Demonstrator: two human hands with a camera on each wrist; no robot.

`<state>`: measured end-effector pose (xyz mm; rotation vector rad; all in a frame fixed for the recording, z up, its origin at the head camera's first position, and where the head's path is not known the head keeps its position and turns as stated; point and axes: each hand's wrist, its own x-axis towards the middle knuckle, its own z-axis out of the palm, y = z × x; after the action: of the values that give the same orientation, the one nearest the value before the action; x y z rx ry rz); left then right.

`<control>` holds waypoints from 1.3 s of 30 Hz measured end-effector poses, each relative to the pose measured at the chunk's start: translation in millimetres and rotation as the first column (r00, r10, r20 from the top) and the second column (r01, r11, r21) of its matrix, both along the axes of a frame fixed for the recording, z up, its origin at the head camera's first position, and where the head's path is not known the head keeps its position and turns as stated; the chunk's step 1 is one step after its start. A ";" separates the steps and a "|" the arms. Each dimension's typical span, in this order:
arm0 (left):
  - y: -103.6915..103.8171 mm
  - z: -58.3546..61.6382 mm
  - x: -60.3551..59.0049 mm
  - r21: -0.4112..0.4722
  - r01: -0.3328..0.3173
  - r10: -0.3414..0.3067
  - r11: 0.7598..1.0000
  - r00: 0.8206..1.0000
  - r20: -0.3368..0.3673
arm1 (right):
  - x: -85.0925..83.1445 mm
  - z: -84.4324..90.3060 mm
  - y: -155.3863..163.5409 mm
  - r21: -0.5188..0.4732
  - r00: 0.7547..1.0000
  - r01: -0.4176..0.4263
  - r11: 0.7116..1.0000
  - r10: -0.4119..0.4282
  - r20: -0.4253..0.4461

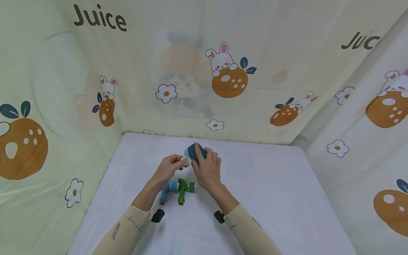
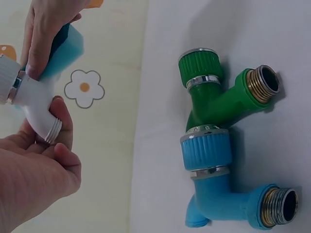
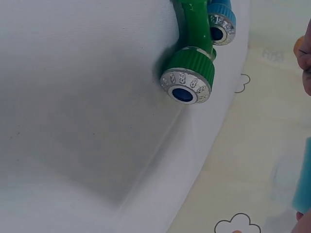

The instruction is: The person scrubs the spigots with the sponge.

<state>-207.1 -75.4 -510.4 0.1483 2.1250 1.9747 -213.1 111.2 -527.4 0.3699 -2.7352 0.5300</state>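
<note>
In the left wrist view, my left hand (image 2: 34,177) grips a white plastic tap (image 2: 38,99) by its threaded spout end. The tap has a ribbed white knob with a silvery collar. My right hand (image 1: 209,170) holds a two-tone blue sponge (image 1: 198,152), dark on one side and light on the other, against the tap's body. Both hands are above the far middle of the table. Below them on the cloth lie a green tap (image 1: 181,193) and a light blue tap (image 1: 164,193), side by side and touching, with brass-coloured threaded ends.
A white cloth covers the table (image 1: 267,198). Pale curtains (image 1: 191,113) printed with rabbits, oranges and flowers hang close behind the table and on both sides. The green tap's silvery knob face (image 3: 185,87) shows near the table edge in the right wrist view.
</note>
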 end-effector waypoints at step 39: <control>0.1 8.4 3.7 0.286 0.348 -0.351 0.893 0.935 -0.045 | -3.5 14.4 -11.4 -0.948 0.826 0.300 -0.109 0.526 0.201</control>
<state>-203.4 -75.3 -502.1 0.5343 1.6445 2.0395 -216.5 99.8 -513.0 -0.0186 -1.5950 2.9140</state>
